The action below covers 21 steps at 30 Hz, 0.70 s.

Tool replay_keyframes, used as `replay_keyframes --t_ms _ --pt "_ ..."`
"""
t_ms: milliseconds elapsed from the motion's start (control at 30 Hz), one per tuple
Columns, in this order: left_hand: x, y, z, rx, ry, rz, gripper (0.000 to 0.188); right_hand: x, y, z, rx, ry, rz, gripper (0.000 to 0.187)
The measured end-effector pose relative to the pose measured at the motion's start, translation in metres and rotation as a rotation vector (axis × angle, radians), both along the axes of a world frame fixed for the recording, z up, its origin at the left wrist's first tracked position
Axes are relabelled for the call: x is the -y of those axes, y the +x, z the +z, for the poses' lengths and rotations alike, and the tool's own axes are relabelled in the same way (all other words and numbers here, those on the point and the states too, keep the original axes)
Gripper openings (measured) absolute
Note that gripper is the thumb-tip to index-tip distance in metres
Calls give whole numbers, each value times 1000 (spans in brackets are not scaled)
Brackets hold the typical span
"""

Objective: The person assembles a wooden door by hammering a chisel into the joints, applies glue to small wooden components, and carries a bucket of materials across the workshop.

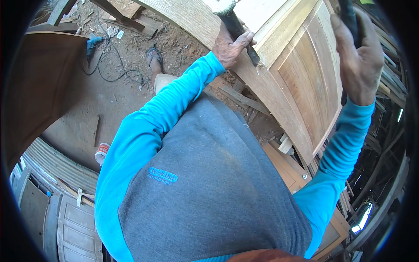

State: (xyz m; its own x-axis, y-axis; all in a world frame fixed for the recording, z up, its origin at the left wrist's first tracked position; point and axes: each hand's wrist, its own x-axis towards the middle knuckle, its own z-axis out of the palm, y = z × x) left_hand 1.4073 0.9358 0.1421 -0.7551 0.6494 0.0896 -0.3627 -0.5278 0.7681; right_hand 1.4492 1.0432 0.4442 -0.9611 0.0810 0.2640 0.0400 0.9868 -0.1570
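Chisel [234, 26] clamped in L hand [229, 49], slanted w/ tip at frame of wooden door [303, 74], prob. for steady aim; dark handle [348, 19], top out of view, gripped in R hand [360, 65], well apart from chisel, prob. for swing room.

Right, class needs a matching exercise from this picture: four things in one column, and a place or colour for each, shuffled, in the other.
Things:
1. Chisel
2. Dark handle
3. Tub
4. Left sleeve

Places and colours:
A. Bright blue
B. In the right hand
C. White and red
D. In the left hand

Pairs: 1-D, 2-B, 3-C, 4-A
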Motion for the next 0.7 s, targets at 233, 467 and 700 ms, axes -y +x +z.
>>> replay_keyframes --t_ms 233,467,700 --pt "3 -5 -3 29 -21 6 38 3 -46 -31 447 388 345 19" --pt "4 2 -5 45 -24 -43 37 58 -98 7 309 402 199 11" --pt "5 -4 -4 7 -28 -90 39 6 -75 -35 506 407 447 17"
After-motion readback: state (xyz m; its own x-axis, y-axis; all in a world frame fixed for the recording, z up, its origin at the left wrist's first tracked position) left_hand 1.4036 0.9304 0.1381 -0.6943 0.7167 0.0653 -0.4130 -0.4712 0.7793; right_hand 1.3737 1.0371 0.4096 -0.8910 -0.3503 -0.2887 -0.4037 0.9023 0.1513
